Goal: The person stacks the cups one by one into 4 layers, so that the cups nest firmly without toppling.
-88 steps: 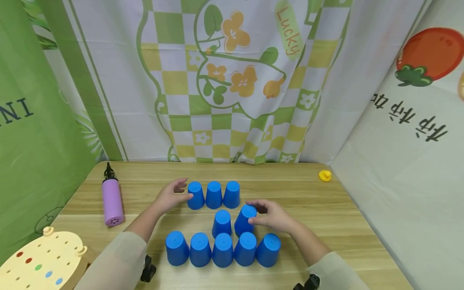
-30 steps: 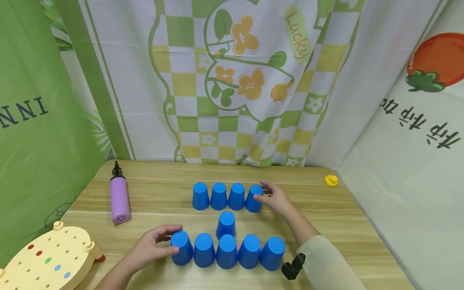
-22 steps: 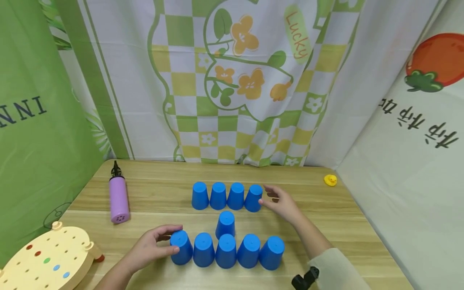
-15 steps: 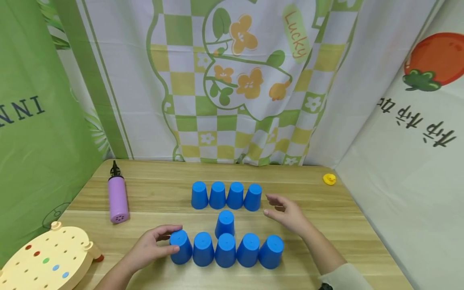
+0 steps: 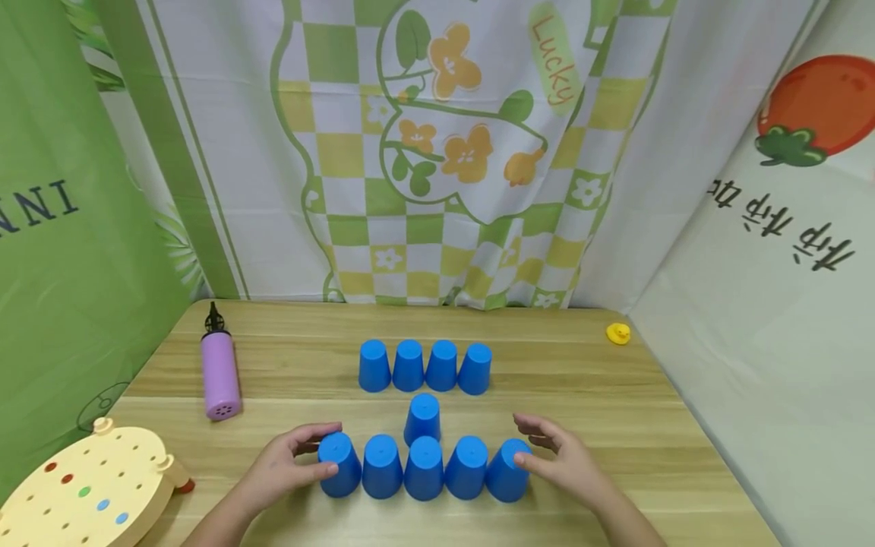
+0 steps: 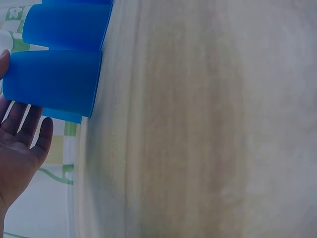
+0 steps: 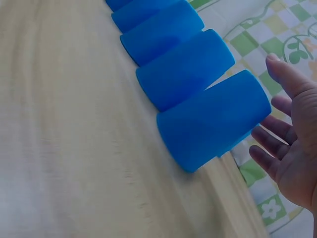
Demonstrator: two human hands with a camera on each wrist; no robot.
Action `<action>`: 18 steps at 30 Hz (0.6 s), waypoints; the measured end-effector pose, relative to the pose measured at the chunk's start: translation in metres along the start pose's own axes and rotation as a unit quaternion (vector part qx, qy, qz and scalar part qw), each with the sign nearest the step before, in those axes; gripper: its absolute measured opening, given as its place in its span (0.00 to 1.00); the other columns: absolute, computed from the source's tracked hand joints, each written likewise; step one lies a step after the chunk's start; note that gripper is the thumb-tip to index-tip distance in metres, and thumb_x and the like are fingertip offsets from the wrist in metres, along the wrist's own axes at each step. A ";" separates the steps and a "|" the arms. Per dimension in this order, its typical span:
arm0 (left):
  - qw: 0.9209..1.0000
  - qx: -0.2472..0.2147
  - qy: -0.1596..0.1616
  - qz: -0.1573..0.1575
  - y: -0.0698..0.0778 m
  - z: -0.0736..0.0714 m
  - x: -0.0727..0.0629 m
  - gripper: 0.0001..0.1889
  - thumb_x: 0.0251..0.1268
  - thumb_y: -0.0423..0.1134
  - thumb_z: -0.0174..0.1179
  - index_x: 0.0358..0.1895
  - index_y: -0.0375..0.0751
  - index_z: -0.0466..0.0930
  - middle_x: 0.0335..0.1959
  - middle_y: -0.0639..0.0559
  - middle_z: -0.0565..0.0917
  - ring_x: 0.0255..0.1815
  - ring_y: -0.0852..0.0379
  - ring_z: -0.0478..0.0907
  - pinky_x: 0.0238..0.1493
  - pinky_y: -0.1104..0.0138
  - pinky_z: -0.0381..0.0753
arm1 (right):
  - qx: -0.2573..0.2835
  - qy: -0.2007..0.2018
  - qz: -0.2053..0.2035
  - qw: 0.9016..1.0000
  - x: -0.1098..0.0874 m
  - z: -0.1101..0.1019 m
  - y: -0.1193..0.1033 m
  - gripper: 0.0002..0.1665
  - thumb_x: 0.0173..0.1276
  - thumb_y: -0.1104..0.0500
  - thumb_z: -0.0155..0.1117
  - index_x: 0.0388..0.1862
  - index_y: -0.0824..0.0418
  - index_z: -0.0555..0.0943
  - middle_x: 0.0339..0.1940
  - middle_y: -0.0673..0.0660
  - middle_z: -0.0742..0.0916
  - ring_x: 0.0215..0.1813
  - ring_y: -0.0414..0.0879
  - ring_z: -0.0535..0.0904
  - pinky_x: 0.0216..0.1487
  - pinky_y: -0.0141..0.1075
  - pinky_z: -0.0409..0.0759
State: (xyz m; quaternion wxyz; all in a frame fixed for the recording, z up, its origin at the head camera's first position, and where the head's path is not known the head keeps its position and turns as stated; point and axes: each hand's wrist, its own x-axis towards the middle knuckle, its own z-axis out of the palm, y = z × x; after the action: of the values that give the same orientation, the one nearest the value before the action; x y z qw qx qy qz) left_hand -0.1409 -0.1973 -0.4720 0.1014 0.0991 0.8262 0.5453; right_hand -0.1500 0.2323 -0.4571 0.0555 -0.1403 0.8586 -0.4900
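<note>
Upside-down blue cups stand on the table in a front row, a back row, and one cup [image 5: 422, 420] between them. My left hand [image 5: 290, 460] holds the leftmost front cup [image 5: 339, 465], thumb on its near side and fingers behind; the left wrist view shows fingers against this cup [image 6: 52, 82]. My right hand [image 5: 567, 463] is at the rightmost front cup [image 5: 507, 471], its thumb overlapping the cup's edge. In the right wrist view, the thumb stands apart from that cup [image 7: 215, 119] and the fingers spread beside it.
The back row of cups [image 5: 408, 366] stands beyond the middle cup. At the left are a purple pump [image 5: 221, 376] and a cream pegboard [image 5: 82, 486] with coloured dots. A yellow rubber duck [image 5: 618, 333] sits at the far right corner of the table [image 5: 581, 365]. Curtains enclose the back and sides.
My right hand has set a cup at the right end of the back row, let go, and moved down to the front row's right end. My left hand came from the back row to the front.
</note>
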 end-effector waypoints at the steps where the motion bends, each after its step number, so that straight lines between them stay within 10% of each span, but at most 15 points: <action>1: 1.000 -0.001 0.003 -0.001 0.000 0.001 0.000 0.32 0.57 0.42 0.71 0.65 0.34 0.73 0.62 0.35 0.78 0.59 0.38 0.77 0.58 0.45 0.78 | 0.004 -0.001 0.002 1.000 -0.003 0.000 0.002 0.35 0.63 0.54 0.71 0.65 0.65 0.73 0.63 0.64 0.80 0.62 0.45 0.78 0.60 0.28 0.77; 6: 1.000 -0.004 0.008 -0.002 -0.001 0.002 -0.002 0.32 0.56 0.42 0.71 0.65 0.35 0.73 0.63 0.36 0.78 0.59 0.39 0.77 0.58 0.47 0.78 | 0.011 -0.014 -0.003 1.000 -0.014 -0.001 0.009 0.37 0.61 0.53 0.73 0.66 0.66 0.72 0.65 0.67 0.79 0.58 0.27 0.75 0.59 0.29 0.78; 18: 1.000 -0.002 0.015 -0.011 -0.001 0.001 -0.005 0.33 0.56 0.42 0.72 0.65 0.35 0.73 0.62 0.36 0.78 0.60 0.37 0.77 0.59 0.44 0.77 | -0.006 -0.005 0.033 0.999 -0.014 0.001 0.010 0.34 0.60 0.52 0.73 0.63 0.63 0.76 0.59 0.62 0.83 0.58 0.54 0.80 0.57 0.41 0.81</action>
State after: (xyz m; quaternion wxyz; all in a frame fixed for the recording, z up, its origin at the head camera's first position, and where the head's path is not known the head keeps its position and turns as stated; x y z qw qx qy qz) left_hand -0.1364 -0.1983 -0.4734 0.0949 0.0812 0.8276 0.5472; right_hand -0.1380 0.2401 -0.4668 0.0752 -0.1143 0.8653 -0.4823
